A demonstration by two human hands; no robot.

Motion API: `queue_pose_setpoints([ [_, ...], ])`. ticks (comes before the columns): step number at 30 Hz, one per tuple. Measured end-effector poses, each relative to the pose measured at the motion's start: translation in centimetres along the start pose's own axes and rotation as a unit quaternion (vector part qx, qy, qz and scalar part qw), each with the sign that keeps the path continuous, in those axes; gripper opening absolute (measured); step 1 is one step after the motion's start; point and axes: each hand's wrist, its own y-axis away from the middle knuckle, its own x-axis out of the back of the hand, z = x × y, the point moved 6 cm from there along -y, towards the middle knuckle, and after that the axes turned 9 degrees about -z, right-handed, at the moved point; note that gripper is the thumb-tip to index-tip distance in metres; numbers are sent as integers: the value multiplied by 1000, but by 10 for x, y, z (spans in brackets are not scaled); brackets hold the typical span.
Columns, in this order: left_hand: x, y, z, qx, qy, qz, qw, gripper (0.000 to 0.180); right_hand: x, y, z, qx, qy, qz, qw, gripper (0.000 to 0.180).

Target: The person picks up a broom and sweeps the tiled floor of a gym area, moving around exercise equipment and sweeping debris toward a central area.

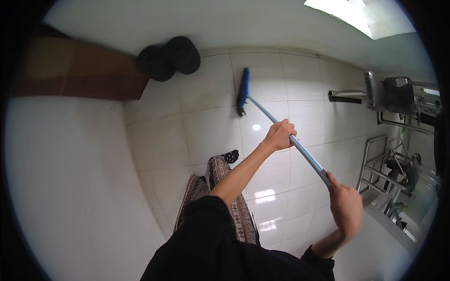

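A long-handled floor brush [307, 155] slants across the tiled floor, its grey-blue pole running from my right side up to a blue head. The narrow brush head [244, 86] rests on the tiles ahead of me, dark along its left side. A small dark bit shows at the head's near end; what it is I cannot make out. Partway down the pole, my left hand [280, 135] is closed around it. My right hand [346, 203] grips the pole near its upper end, thumb lying along it.
Two dark round objects [182, 55] stand by the far wall, beside a brown wooden piece of furniture [103, 70]. Metal-framed chairs or racks [375, 164] line the right side. A white wall [70, 178] bounds the left. Light reflects off the glossy floor tiles [211, 126].
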Motion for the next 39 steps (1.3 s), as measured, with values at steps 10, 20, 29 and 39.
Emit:
queue_pose_setpoints([
  [10,51,160,-179,309,-184,55,931,32,-115,-139,-100,267,-122,-73,953,51],
  [20,-110,-61,-34,56,-2,-110,992,44,-69,-57,79,-105,-162,-62,979,37],
  [29,-35,-144,-9,-24,-41,-156,987,27,-18,-67,105,-108,-382,-8,918,34],
  [39,-33,-92,-129,46,-135,-280,949,54,-49,-119,26,-103,-424,-140,889,36],
])
